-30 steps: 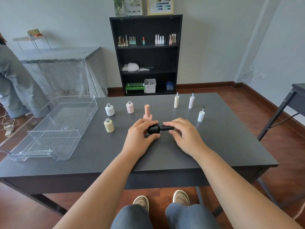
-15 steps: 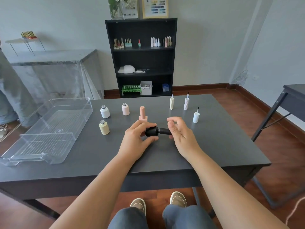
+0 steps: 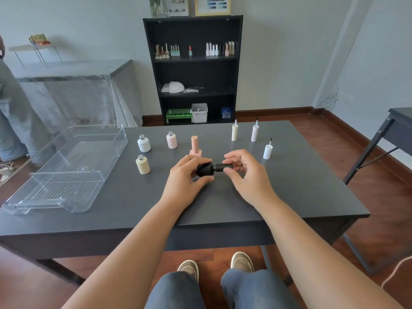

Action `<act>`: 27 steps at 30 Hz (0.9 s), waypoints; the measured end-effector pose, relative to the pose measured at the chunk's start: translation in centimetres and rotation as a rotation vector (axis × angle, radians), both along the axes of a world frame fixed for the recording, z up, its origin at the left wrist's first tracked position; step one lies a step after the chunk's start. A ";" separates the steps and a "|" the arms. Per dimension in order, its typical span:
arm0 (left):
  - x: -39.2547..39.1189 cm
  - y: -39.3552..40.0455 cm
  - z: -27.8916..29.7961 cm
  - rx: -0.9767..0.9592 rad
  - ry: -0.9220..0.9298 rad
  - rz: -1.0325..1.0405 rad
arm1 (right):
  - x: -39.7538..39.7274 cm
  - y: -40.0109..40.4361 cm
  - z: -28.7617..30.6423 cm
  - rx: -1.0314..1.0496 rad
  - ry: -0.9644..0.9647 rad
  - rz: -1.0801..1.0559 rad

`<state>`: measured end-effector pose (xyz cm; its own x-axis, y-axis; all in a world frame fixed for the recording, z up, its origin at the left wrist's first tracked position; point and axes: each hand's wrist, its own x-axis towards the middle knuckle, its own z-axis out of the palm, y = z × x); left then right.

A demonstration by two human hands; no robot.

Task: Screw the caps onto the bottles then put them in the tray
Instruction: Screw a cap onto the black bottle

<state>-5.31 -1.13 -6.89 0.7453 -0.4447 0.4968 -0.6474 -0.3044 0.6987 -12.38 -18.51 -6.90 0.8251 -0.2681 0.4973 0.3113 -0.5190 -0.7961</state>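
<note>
A black bottle (image 3: 204, 170) lies sideways above the dark table, gripped by my left hand (image 3: 186, 177). Its black cap (image 3: 223, 167) sits on the neck, pinched by the fingers of my right hand (image 3: 245, 172). Behind stands a capped salmon bottle (image 3: 195, 146). Uncapped white (image 3: 144, 143), pink (image 3: 171, 140) and yellow (image 3: 142, 165) bottles stand to the left. Three brush caps stand upside down to the right: cream (image 3: 234, 132), pale pink (image 3: 254, 132) and white (image 3: 267, 150). The clear plastic tray (image 3: 93, 181) lies at the table's left, with nothing in it.
A black shelf unit (image 3: 194, 70) with small bottles and bins stands against the back wall. A covered table (image 3: 73, 85) and a person's legs (image 3: 13, 112) are at the left. Another dark table (image 3: 399, 123) edges in at the right.
My right fingers have shifted around the black cap, from fully closed to loosened to pinching again. The camera view has drifted slightly. The bottles and caps on the table have not moved.
</note>
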 end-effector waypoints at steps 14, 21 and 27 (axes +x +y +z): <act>0.1 0.0 -0.2 0.086 0.050 -0.073 | -1.2 -1.9 -0.1 -0.409 -0.220 0.044; 0.1 -0.1 -0.2 0.120 0.036 -0.087 | -1.2 -1.7 -0.2 -0.097 -0.074 0.091; 0.2 0.0 -0.3 0.087 0.026 -0.068 | -0.7 -1.1 -0.2 0.209 0.052 0.118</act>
<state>-5.07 -1.11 -7.18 0.7241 -0.5352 0.4350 -0.6505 -0.3204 0.6886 -13.05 -19.63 -7.05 0.8799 -0.2611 0.3970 0.3154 -0.3041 -0.8989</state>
